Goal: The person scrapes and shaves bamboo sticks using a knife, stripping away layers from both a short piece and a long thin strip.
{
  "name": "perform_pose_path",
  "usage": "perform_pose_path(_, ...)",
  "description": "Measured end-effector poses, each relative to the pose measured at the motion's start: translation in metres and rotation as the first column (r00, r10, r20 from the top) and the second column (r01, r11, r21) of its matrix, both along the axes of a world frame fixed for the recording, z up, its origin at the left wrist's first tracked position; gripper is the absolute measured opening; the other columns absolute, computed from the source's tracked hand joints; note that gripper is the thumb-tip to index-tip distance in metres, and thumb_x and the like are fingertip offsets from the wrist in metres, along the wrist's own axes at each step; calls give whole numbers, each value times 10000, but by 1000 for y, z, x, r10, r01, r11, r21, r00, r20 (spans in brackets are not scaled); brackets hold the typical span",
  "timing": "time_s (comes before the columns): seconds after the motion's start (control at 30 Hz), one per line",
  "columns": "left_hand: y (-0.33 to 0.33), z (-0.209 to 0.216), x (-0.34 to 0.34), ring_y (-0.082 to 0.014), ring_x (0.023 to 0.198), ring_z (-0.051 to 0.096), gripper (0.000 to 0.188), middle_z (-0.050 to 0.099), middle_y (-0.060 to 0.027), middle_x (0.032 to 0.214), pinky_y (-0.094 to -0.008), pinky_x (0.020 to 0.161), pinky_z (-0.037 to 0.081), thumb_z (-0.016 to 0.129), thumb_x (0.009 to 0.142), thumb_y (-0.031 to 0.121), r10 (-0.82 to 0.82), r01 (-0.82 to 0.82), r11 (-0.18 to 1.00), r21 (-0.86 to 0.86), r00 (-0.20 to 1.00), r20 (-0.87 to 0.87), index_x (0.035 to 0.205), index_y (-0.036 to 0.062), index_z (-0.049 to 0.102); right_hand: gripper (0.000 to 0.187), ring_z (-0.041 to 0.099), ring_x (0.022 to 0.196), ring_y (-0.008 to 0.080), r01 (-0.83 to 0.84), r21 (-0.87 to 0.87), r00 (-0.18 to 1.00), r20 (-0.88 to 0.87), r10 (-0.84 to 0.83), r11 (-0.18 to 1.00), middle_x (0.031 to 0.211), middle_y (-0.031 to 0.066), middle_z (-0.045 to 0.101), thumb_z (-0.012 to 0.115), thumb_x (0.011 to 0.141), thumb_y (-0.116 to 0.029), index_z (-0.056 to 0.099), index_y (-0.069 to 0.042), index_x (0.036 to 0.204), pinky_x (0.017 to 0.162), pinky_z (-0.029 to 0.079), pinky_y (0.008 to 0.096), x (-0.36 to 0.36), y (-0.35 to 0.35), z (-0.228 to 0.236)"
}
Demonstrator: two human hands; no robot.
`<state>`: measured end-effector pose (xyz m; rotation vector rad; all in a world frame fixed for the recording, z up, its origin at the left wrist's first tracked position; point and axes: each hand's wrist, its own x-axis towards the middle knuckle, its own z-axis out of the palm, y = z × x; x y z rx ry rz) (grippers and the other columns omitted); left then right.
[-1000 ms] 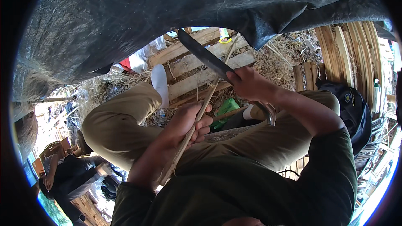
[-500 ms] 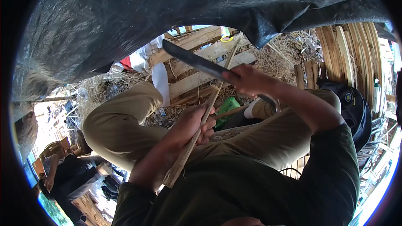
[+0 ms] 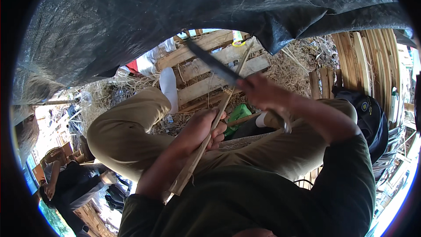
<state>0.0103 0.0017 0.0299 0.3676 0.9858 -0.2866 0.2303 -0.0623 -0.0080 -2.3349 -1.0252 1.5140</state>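
A long, narrow, pale wooden strip (image 3: pixel 191 169) is held slantwise above the lap, its lower end beside the left forearm, its upper end pointing away over the ground. It is enclosed by the curled fingers of the left hand (image 3: pixel 204 129), gripped around its middle. Just above this grip, small frayed shavings are seen on the strip.

The upper part of the strip is crossed by a long, dark metal machete blade (image 3: pixel 213 63) — contact between the two cannot be told. The machete is held in the closed right hand (image 3: pixel 264 91), slightly blurred; the curved end of its handle shows below the fist.

Around the hands, legs in khaki trousers (image 3: pixel 127 140) are folded, and a foot in a white sock (image 3: pixel 167 88) is set out ahead. A crumpled bright-green plastic item (image 3: pixel 240 114) is located between the legs. Farther out, a slatted pale-wood pallet (image 3: pixel 202 68) is seen on ground strewn with dry, tan straw (image 3: pixel 287 72).

At the right, a black fabric bag (image 3: pixel 370 120) is placed near upright wooden planks (image 3: pixel 372 61). The upper view is covered by a black plastic tarp (image 3: pixel 175 0). At lower left — a seated person in dark clothing (image 3: pixel 72 182).
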Motion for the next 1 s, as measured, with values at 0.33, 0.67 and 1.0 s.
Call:
perform_pose_path(0.33,-3,5,3,-67,368,293,216,354,46,528,-226,335,240,372,1014,315,-44,43,998,52,999,22,999,123,471,385,652,585,213,-604,544,787,524,326,583,594,130,594,473,1001,-340,638,5,956,591,527,394,-10,-29,-30)
perform_pose_path(0.67,-6,4,1,-74,378,291,242,358,40,537,-236,346,254,336,1021,316,-74,69,993,93,996,43,1006,106,456,451,525,403,150,-111,258,975,-159,156,960,533,59,529,421,1027,-393,599,-16,855,378,416,329,-25,-18,12)
perform_pose_path(1.0,-14,-3,6,-67,341,298,149,363,52,512,-232,288,234,439,988,258,-1,-3,997,74,998,63,989,118,490,469,620,524,227,-185,289,958,-162,238,939,602,127,590,437,1005,-399,615,34,991,536,529,390,-36,-23,44)
